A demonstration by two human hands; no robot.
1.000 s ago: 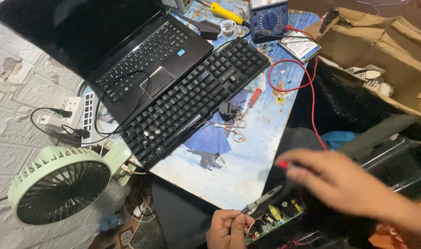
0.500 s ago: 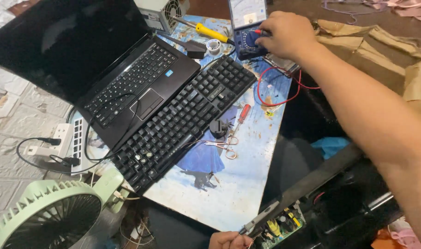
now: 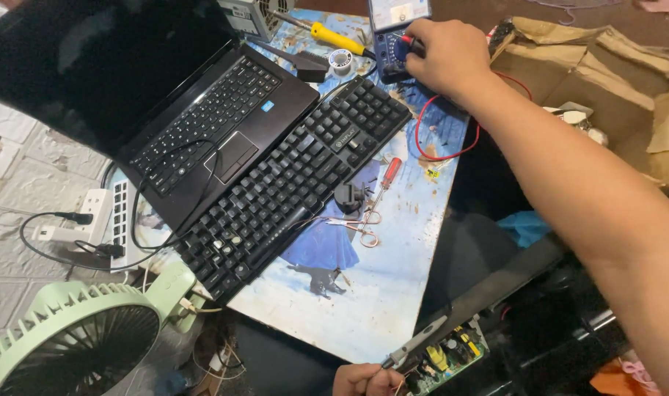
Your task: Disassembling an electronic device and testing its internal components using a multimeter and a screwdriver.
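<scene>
Blue and boxy, the handheld multimeter with its pale dial face point(image 3: 395, 33) lay at the far edge of the picture-printed tabletop point(image 3: 378, 293), directly under the right hand point(image 3: 444, 55). That hand was curled narrow over the meter's round selector knob, fingertips pinched on it, and a red test lead point(image 3: 441, 150) looped out from beneath the wrist. Well apart from it, at the near edge of the view, the left hand point(image 3: 364, 380) was closed around the handle of a slim grey soldering iron point(image 3: 415, 350), whose body slanted up and away towards the right arm. Just beside that hand lay a green circuit board with yellow components point(image 3: 448, 359). Between the two hands stretched a black full-size keyboard point(image 3: 290, 183), set against a black open laptop point(image 3: 166, 103). A small red-handled screwdriver point(image 3: 386, 180) and a pair of copper-coloured scissors point(image 3: 360, 224) rested beyond the left hand, near the keyboard. A pale green desk fan point(image 3: 70, 337) stood off to the left hand's side.
</scene>
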